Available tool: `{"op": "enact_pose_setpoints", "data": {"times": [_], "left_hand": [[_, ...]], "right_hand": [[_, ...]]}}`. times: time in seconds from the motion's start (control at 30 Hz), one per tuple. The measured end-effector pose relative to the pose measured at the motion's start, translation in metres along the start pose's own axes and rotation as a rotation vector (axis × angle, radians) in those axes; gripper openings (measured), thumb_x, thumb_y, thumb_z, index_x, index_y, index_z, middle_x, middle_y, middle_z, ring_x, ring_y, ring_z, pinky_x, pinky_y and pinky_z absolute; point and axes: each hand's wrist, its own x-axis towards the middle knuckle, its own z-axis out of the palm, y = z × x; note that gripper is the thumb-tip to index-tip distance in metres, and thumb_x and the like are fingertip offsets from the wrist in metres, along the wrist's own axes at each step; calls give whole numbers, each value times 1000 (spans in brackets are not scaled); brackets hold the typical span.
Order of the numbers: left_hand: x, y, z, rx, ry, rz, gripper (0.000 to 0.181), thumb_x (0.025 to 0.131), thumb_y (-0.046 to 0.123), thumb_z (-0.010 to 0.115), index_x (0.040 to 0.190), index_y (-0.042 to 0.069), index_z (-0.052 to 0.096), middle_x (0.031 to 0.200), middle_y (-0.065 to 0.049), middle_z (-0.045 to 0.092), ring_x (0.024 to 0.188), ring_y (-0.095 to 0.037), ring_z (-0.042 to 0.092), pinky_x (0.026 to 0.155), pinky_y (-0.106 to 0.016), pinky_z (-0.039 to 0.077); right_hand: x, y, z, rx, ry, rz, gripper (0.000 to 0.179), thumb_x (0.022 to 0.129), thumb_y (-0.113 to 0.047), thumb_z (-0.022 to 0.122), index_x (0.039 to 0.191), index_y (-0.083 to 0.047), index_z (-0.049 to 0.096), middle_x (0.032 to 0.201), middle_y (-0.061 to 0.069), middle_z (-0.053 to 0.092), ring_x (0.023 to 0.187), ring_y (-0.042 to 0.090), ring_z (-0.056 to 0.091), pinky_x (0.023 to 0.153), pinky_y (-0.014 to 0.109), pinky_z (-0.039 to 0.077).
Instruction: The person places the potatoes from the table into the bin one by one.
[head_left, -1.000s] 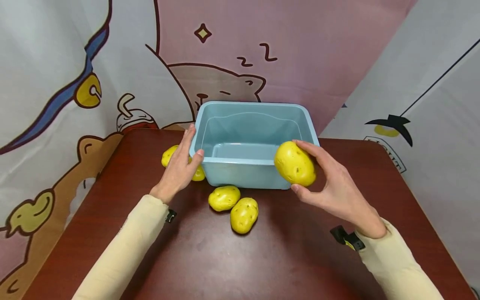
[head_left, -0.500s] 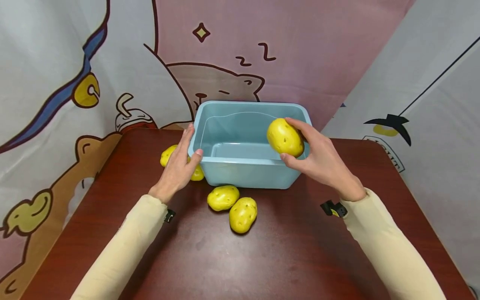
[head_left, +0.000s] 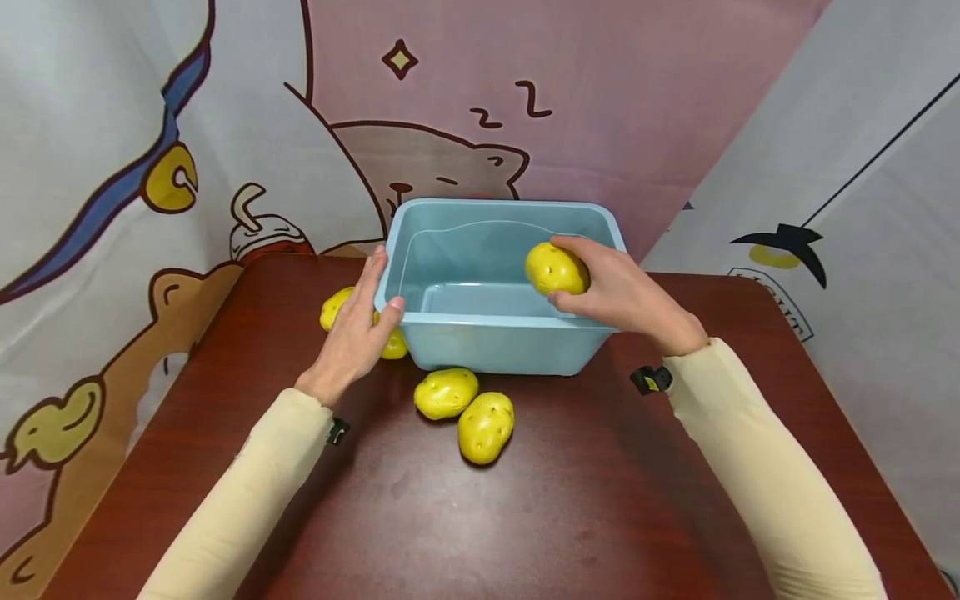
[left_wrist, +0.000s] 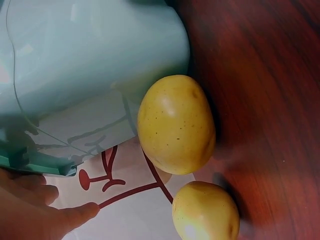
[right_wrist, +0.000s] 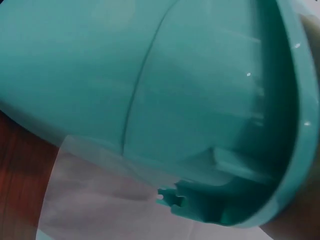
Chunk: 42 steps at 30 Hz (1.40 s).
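Observation:
My right hand [head_left: 626, 287] holds a yellow potato [head_left: 557, 268] between thumb and fingers, inside the right part of the light blue plastic bin's [head_left: 495, 348] opening. My left hand [head_left: 348, 337] rests with fairly straight fingers against the bin's left end, at the rim. Two more potatoes lie beside that end, a left one [head_left: 334, 308] and a right one [head_left: 394, 345], both partly covered by the left hand. In front of the bin are an oval potato [head_left: 446, 393] and another potato [head_left: 486, 428]. The right wrist view shows mostly the bin's outer wall [right_wrist: 200, 90]; the held potato is hidden there.
The bin stands upright near the back edge of a dark red-brown wooden table [head_left: 420, 533]. A printed cartoon curtain [head_left: 600, 100] hangs close behind it. The left wrist view has two potatoes, an upper one [left_wrist: 176, 125] and a lower one [left_wrist: 206, 212], next to the bin.
My right hand has carried the potato left and forward from in front of the bin's right corner, over the front rim and into the opening. The left hand stays at the bin's left end.

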Motion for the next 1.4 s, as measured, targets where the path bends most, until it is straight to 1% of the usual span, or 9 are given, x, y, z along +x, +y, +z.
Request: {"op": "enact_pose_setpoints", "data": {"times": [0.23, 0.43, 0.53, 0.7, 0.8, 0.9, 1.1, 1.23, 1.4], "left_hand": [[0, 0, 0, -10, -2, -11, 80, 106, 61, 38, 168, 17, 13, 174, 3, 10, 159, -19, 10, 126, -50, 18], [1, 0, 0, -19, 2, -8, 79, 106, 58, 39, 168, 16, 13, 174, 1, 11, 158, -19, 11, 125, -50, 19], [1, 0, 2, -20, 3, -7, 79, 106, 57, 39, 168, 16, 13, 174, 2, 11, 158, -18, 12, 125, -50, 20], [2, -1, 3, -27, 4, -9, 78, 106, 56, 40, 168, 17, 13, 174, 2, 11, 158, -16, 11, 125, -50, 20], [2, -1, 3, -35, 7, -9, 78, 106, 57, 40, 168, 17, 13, 173, 5, 11, 158, -16, 11, 125, -51, 21], [1, -2, 3, -44, 13, -12, 79, 106, 59, 39, 168, 17, 14, 173, 6, 11, 158, -17, 11, 124, -51, 22], [1, -4, 1, -50, 19, -3, 82, 105, 63, 38, 168, 16, 14, 174, 1, 12, 158, -19, 12, 124, -52, 22], [1, -3, 1, -48, 20, 1, 82, 105, 63, 37, 168, 14, 14, 173, 6, 10, 158, -18, 13, 124, -52, 23], [1, -3, 2, -45, 9, 0, 79, 107, 57, 39, 168, 14, 14, 173, 6, 9, 158, -17, 13, 125, -50, 22]], "right_hand": [[10, 4, 2, -38, -54, 5, 76, 90, -35, 72, 156, -9, 44, 147, 9, 54, 114, 26, 52, 93, 45, 44], [5, 4, 1, -44, -56, -8, 84, 95, -50, 70, 163, -17, 34, 168, 3, 30, 151, 29, 31, 118, 58, 30], [-10, 2, 2, -10, 36, -39, 82, 96, -51, 70, 163, -21, 34, 170, -4, 24, 155, 26, 25, 118, 61, 29], [-43, -6, 10, 67, 297, -223, 71, 94, -30, 79, 156, -19, 48, 164, -5, 39, 153, 20, 32, 119, 48, 34], [-60, -13, 18, 112, 408, -360, 65, 94, -37, 77, 149, -10, 56, 157, 3, 50, 149, 25, 41, 119, 36, 35], [-72, -20, 27, 139, 453, -476, 69, 97, -51, 69, 141, 0, 60, 149, 13, 57, 142, 30, 48, 118, 32, 36], [-86, -34, 48, 170, 438, -629, 63, 98, -46, 69, 133, 6, 64, 138, 19, 63, 133, 29, 55, 115, 32, 40], [-89, -37, 67, 207, 381, -690, 55, 99, -41, 70, 133, 1, 65, 135, 17, 65, 129, 30, 57, 113, 32, 41], [-92, -33, 92, 230, 199, -643, 53, 99, -44, 69, 139, -10, 63, 140, 9, 62, 133, 28, 55, 115, 31, 38]]}}
